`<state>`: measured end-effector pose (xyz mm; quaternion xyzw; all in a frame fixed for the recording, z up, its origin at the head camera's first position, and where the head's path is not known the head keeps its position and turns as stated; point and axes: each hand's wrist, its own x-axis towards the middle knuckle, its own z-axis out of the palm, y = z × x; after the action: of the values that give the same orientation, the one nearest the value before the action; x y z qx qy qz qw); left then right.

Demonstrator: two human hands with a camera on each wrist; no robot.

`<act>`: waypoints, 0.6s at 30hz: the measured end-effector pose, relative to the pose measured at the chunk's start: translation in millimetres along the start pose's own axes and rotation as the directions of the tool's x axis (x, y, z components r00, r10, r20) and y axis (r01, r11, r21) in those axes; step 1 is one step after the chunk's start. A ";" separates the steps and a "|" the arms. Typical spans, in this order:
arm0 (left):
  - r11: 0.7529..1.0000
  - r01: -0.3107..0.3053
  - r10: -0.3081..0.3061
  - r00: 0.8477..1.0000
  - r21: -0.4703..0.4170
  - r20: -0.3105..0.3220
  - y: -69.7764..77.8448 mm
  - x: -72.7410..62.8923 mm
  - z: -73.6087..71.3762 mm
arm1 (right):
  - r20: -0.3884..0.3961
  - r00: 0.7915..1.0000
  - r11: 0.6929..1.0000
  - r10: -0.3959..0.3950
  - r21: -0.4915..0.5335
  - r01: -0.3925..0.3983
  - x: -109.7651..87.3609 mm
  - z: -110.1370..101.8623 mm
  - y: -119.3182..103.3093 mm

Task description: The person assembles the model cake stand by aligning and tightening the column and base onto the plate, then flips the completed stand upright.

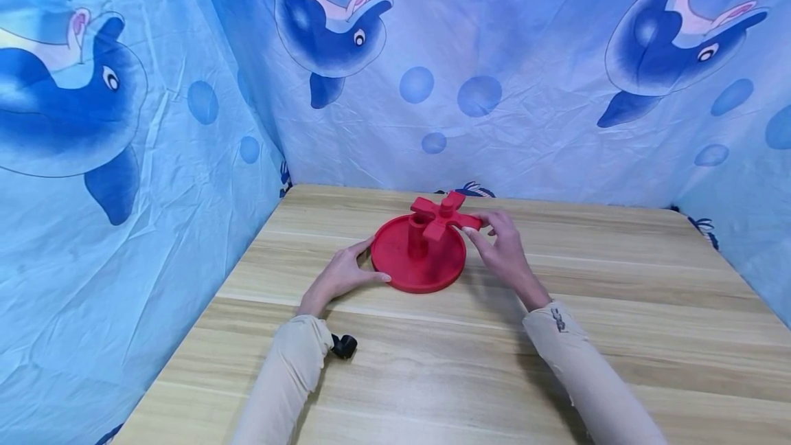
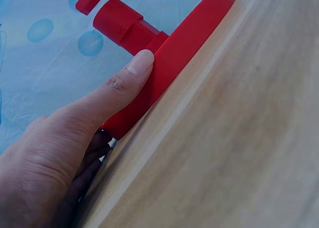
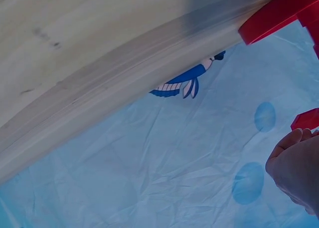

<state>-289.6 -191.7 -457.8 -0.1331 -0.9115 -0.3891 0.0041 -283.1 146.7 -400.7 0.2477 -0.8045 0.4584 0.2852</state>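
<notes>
A round red base (image 1: 395, 273) with a low rim lies flat on the wooden table, and a hollow red post (image 1: 417, 244) rises from its middle. My left hand (image 1: 345, 272) holds the base by its left side, the thumb against the rim at the front and the fingers round the back. In the left wrist view the post (image 2: 115, 22) bears the mark 34. Just above and right of the post, my right hand (image 1: 503, 247) pinches one arm of a red cross-shaped piece (image 1: 446, 211) with a round stub on top. The right wrist view shows little of that piece.
The wooden table (image 1: 618, 280) spreads out on all sides of the base. A blue cloth (image 1: 519, 150) printed with dolphins hangs behind it and at both sides. A small black object (image 1: 345, 346) shows beside the left sleeve.
</notes>
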 end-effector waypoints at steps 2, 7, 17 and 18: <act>1.000 0.000 0.000 1.000 0.001 -0.001 0.4 -0.5 0.0 | 0.002 1.000 1.000 -0.005 0.008 0.005 0.3 2.7 -1.2; 1.000 0.006 -0.006 1.000 -0.003 0.003 1.0 -1.6 0.3 | 0.006 1.000 0.999 -0.010 0.032 0.010 1.0 9.6 -4.9; 1.000 -0.010 0.010 1.000 0.007 0.000 0.4 -1.5 0.1 | 0.046 0.988 0.971 0.146 0.183 -0.152 4.2 22.5 -18.5; 1.000 -0.012 0.012 1.000 0.010 -0.001 0.4 -1.3 0.0 | 0.051 0.984 0.962 0.170 0.208 -0.177 4.8 23.4 -19.9</act>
<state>-288.2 -191.8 -457.7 -0.1384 -0.9127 -0.3844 0.0077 -278.8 116.3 -395.3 0.2124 -0.7743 0.5606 0.2029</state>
